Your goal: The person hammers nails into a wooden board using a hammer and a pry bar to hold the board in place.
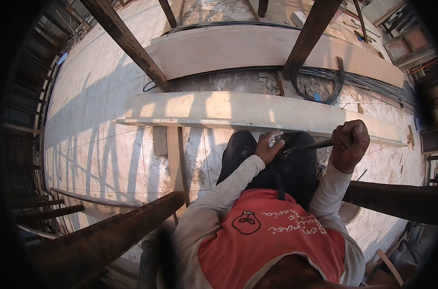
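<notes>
My right hand (351, 139) is raised at the right of my lap, its fingers wrapped round a dark long-shafted hand tool (308, 146). The tool slants left across my thigh, and its narrow far end looks forked; its exact kind is unclear. Over my knees, my left hand (268, 148) is closed near that end, with something small and whitish at its fingertips that I cannot make out. Just beyond both hands lies a long pale wooden board (219, 108) with a raised near edge, running across in front of my knees.
A second pale board (224, 48) lies farther off, beside bundled dark rods (358, 82) and a coil of wire (341, 84). Dark timber posts (127, 43) rise around me. Thick beams flank me at lower left (113, 231) and right (397, 200). Tiled floor (84, 125) extends left.
</notes>
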`<state>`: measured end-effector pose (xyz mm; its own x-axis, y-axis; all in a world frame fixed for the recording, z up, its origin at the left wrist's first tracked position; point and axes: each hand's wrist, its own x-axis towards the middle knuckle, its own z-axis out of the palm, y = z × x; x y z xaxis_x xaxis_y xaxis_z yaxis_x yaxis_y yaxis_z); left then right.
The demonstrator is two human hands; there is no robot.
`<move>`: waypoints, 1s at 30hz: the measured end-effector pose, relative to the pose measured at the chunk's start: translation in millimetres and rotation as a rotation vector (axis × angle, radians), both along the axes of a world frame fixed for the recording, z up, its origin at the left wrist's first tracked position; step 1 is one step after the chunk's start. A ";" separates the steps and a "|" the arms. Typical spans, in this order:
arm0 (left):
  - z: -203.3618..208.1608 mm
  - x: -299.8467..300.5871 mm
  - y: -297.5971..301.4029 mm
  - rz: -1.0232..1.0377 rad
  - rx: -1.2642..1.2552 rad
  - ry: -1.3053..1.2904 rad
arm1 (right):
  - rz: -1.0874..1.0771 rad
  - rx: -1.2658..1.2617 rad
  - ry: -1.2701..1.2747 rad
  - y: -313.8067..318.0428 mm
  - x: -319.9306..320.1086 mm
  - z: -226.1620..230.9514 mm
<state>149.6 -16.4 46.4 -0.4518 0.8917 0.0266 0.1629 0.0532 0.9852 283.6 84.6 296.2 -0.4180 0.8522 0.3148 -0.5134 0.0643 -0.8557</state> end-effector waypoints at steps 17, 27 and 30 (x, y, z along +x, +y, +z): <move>-52.4 -325.9 -187.2 1.705 -0.036 -0.020 | 0.574 0.212 0.521 -63.2 -175.6 71.1; -66.4 -399.8 -178.8 1.838 -0.426 -0.522 | 0.598 0.263 0.298 -106.6 -287.1 28.5; -78.4 -404.9 -183.5 1.828 -0.539 -0.458 | 0.696 0.239 0.293 -106.5 -321.4 15.6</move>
